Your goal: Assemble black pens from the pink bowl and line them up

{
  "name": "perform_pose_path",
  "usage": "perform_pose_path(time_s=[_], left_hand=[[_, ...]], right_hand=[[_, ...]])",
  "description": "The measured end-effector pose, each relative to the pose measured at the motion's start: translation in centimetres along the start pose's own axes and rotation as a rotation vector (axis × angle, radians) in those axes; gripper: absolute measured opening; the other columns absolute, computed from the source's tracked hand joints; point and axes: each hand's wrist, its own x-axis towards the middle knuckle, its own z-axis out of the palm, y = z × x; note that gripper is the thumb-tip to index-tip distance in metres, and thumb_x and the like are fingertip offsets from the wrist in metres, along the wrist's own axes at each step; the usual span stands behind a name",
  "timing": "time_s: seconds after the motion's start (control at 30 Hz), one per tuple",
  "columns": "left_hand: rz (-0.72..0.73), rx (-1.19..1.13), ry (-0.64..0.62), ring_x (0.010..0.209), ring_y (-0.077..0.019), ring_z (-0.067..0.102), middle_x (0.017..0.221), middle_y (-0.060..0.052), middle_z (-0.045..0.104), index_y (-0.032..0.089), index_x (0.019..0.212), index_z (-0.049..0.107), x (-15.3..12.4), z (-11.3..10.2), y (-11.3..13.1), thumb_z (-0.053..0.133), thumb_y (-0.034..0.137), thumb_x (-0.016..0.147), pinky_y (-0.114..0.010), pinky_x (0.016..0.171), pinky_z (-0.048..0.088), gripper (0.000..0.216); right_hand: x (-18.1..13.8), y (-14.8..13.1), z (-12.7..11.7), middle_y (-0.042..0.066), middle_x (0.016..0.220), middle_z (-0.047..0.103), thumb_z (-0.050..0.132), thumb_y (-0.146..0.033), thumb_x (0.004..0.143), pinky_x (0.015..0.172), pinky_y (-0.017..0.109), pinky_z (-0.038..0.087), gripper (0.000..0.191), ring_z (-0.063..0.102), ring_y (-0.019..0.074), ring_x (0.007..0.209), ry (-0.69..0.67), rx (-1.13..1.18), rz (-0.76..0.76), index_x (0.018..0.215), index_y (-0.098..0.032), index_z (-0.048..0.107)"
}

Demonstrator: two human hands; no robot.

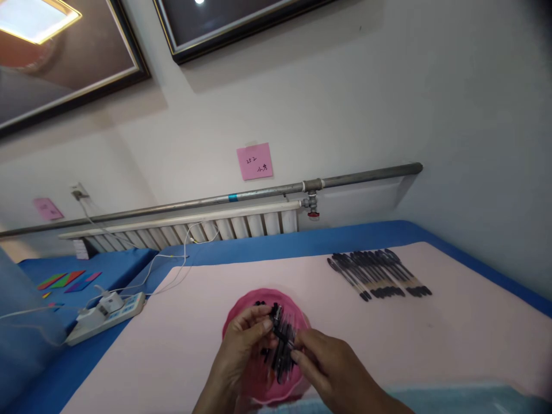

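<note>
Pink bowl (272, 397): sits below both grips, black-and-clear pen parts (281, 368) heaped inside.
Left grip (241, 342): fingertips pinch a dark pen piece (282, 334) over the bowl.
Right grip (332, 365): pinching its other end; one part or two joined, I cannot tell.
Slip risk: too light a pinch could drop so thin a piece among its lookalikes; a wrist catching the rim could tip the bowl.
Pen row (375, 276): side by side, right of the bowl, well apart; a sweeping arm could scatter it.
Table (276, 247): blue-topped, pale pink sheet (181, 328) over it.
Wall (345, 115): pipe (185, 203), radiator (254, 224), pink note (255, 161).
</note>
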Motion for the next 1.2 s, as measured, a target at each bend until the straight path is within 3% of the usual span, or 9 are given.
perform_pose_path(time_s=[0.17, 0.27, 0.33, 0.43, 0.57, 0.77, 0.83, 0.97, 1.2], left_hand=[[0.045, -0.028, 0.011, 0.075, -0.0142, 0.063, 0.092, -0.004, 0.068, 0.019, 0.096, 0.063, -0.3, 0.5, 0.3, 0.08, 0.016, 0.051, -0.024, 0.063, 0.049, 0.049], [0.039, 0.114, 0.041, 0.054, -0.0091, 0.054, 0.064, 0.001, 0.063, 0.016, 0.074, 0.061, 0.1, 0.4, -0.2, 0.073, 0.038, 0.062, -0.02, 0.049, 0.041, 0.028], [0.079, 0.218, 0.017, 0.042, -0.0058, 0.044, 0.046, 0.005, 0.052, 0.015, 0.057, 0.053, 0.3, 0.3, -0.5, 0.07, 0.043, 0.065, -0.019, 0.043, 0.034, 0.033], [0.09, 0.224, -0.028, 0.045, -0.0056, 0.046, 0.049, 0.004, 0.054, 0.014, 0.059, 0.056, 0.1, 0.1, -0.4, 0.076, 0.033, 0.059, -0.019, 0.047, 0.036, 0.028], [-0.014, 0.061, -0.031, 0.062, -0.0102, 0.057, 0.082, -0.001, 0.066, 0.018, 0.09, 0.064, -0.2, 0.3, 0.0, 0.079, 0.026, 0.054, -0.023, 0.058, 0.044, 0.04], [0.025, 0.276, -0.041, 0.041, -0.0066, 0.043, 0.044, 0.004, 0.049, 0.016, 0.053, 0.052, 0.2, 0.2, -0.8, 0.069, 0.043, 0.066, -0.021, 0.044, 0.033, 0.034], [0.028, 0.232, -0.075, 0.046, -0.0064, 0.047, 0.053, 0.004, 0.055, 0.014, 0.065, 0.06, 0.1, 0.1, -0.6, 0.076, 0.033, 0.059, -0.02, 0.048, 0.036, 0.026], [-0.038, 0.114, -0.062, 0.063, -0.011, 0.056, 0.078, -0.001, 0.063, 0.017, 0.094, 0.063, -0.1, 0.1, -0.2, 0.078, 0.03, 0.056, -0.023, 0.055, 0.043, 0.043], [0.038, 0.268, -0.034, 0.041, -0.0059, 0.041, 0.044, 0.004, 0.049, 0.017, 0.05, 0.045, 0.5, -0.1, -1.1, 0.072, 0.045, 0.062, -0.021, 0.044, 0.03, 0.041]], right_hand=[[0.2, 0.1, 0.1, -0.005, 0.063, 0.052, 0.043, -0.031, 0.088, 0.054, 0.02, 0.034, 0.019, 0.047, 0.0104, 0.057, 0.005, 0.106, 0.069, 0.073, -0.022, 0.049], [0.0, 0.1, 0.1, -0.005, 0.066, 0.054, 0.043, -0.03, 0.088, 0.054, 0.02, 0.033, 0.019, 0.048, 0.0106, 0.059, 0.012, 0.058, 0.043, 0.072, -0.022, 0.048], [-0.1, 0.1, 0.2, -0.004, 0.067, 0.055, 0.043, -0.029, 0.088, 0.054, 0.021, 0.032, 0.019, 0.048, 0.0106, 0.059, 0.002, 0.031, 0.031, 0.071, -0.022, 0.047], [-0.1, 0.3, 0.2, -0.003, 0.068, 0.056, 0.043, -0.029, 0.088, 0.055, 0.021, 0.032, 0.019, 0.049, 0.0111, 0.06, -0.007, 0.01, 0.023, 0.071, -0.022, 0.047], [-0.1, 0.4, 0.2, -0.002, 0.069, 0.057, 0.041, -0.03, 0.089, 0.055, 0.022, 0.032, 0.02, 0.05, 0.0119, 0.061, -0.006, -0.031, 0.015, 0.072, -0.022, 0.047], [-0.1, 0.5, 0.2, -0.002, 0.068, 0.057, 0.04, -0.03, 0.089, 0.054, 0.021, 0.032, 0.02, 0.05, 0.012, 0.06, -0.022, -0.073, -0.004, 0.072, -0.022, 0.046], [0.0, 0.4, 0.1, -0.003, 0.068, 0.056, 0.04, -0.03, 0.09, 0.054, 0.021, 0.032, 0.022, 0.05, 0.0118, 0.06, -0.016, -0.057, 0.009, 0.07, -0.022, 0.045], [0.1, 0.2, -0.2, -0.003, 0.067, 0.056, 0.04, -0.03, 0.09, 0.055, 0.021, 0.033, 0.022, 0.05, 0.0119, 0.06, -0.006, -0.025, 0.023, 0.07, -0.022, 0.045], [-0.2, 0.1, -0.1, -0.003, 0.066, 0.054, 0.04, -0.031, 0.089, 0.055, 0.021, 0.033, 0.021, 0.048, 0.0119, 0.059, -0.025, -0.009, 0.003, 0.071, -0.022, 0.047]])
